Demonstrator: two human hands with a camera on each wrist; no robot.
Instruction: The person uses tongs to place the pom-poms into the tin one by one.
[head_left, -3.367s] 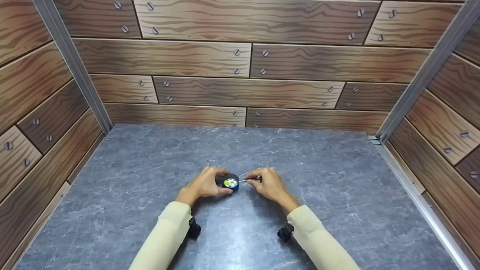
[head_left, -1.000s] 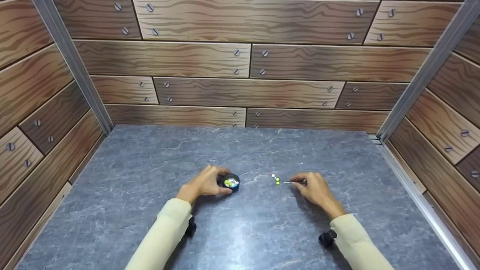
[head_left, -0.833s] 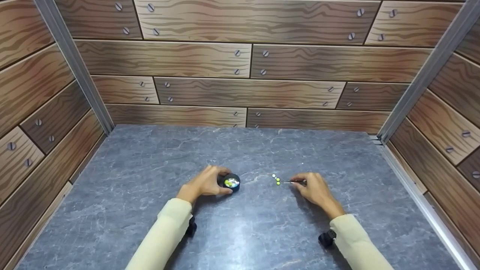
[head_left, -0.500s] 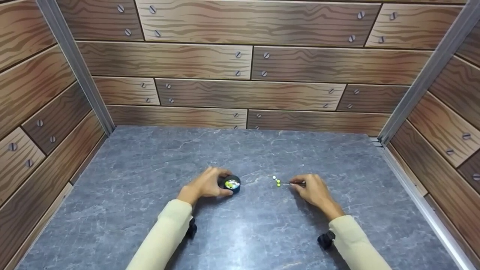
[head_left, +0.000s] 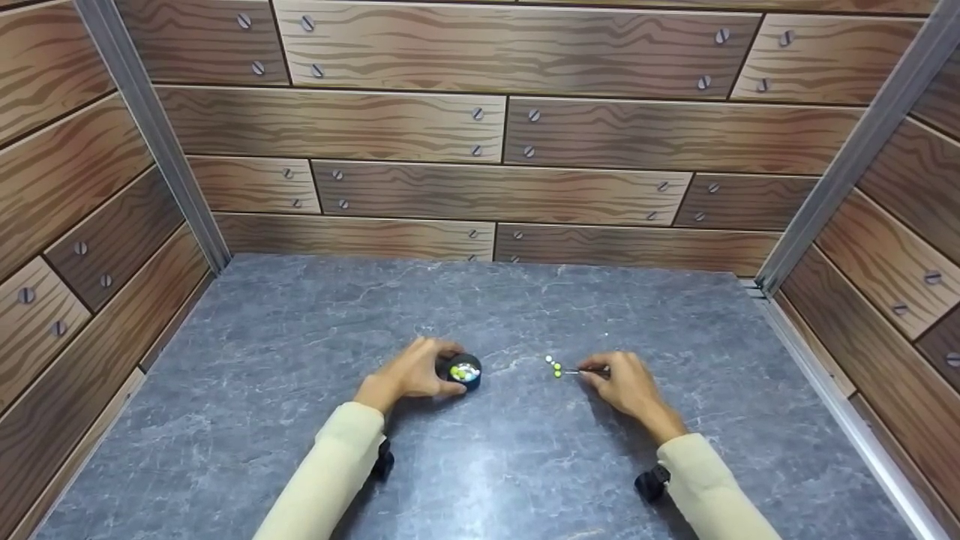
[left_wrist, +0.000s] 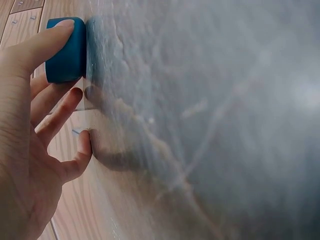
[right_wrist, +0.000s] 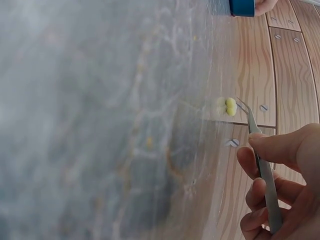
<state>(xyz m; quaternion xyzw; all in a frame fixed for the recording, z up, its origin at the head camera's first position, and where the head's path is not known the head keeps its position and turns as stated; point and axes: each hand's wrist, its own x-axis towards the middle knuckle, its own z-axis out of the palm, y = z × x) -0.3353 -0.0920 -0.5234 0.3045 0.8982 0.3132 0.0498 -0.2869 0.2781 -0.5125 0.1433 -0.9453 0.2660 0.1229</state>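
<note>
Head view: a small dark cup (head_left: pixel 464 370) of coloured beads is gripped by the left hand (head_left: pixel 412 370) near the middle of the worktop (head_left: pixel 247 390), towards its front edge. Tweezers (head_left: pixel 589 370) are pinched in the right hand (head_left: pixel 626 386), tips slightly parted, just beside three beads (head_left: pixel 555 367) lying on the worktop, right of the cup.

No readable text or labels.

The left hand (left_wrist: pixel 30 130) grips a blue container (left_wrist: pixel 66 51) on the grey tabletop (left_wrist: pixel 225 100).
</note>
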